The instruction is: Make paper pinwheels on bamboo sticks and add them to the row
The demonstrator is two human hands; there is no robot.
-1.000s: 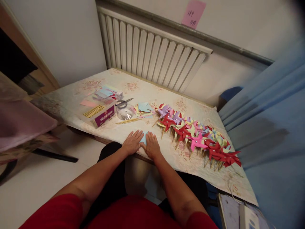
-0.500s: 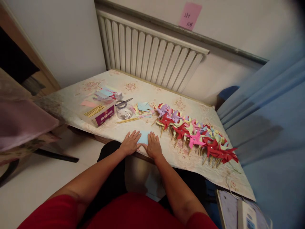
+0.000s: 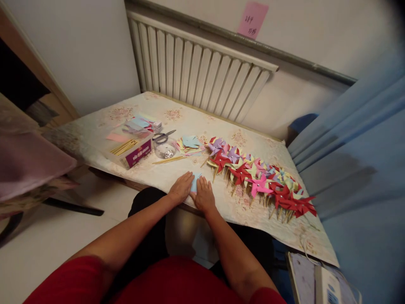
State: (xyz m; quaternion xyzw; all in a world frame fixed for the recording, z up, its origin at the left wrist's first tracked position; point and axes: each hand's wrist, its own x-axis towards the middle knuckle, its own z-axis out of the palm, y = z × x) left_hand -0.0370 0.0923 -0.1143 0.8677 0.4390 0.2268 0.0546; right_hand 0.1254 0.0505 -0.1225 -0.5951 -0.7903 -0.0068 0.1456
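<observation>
My left hand (image 3: 181,188) and my right hand (image 3: 203,195) lie side by side at the near edge of the table (image 3: 104,122), both pressing flat on a small light blue paper sheet (image 3: 195,182). Only a strip of the paper shows between them. Fingers of both hands are stretched out on it. A long row of finished paper pinwheels (image 3: 259,181) in red, pink, purple and yellow lies just right of my right hand.
Behind my hands lie cut paper pieces (image 3: 190,143), wooden sticks (image 3: 167,160), a small clear bowl (image 3: 165,149), scissors (image 3: 163,136) and an open box of sticks (image 3: 133,151). A radiator (image 3: 196,76) stands at the back, a blue curtain (image 3: 363,152) on the right.
My left hand has slid right over the blue paper, so less of the sheet shows now. The view shifted slightly.
</observation>
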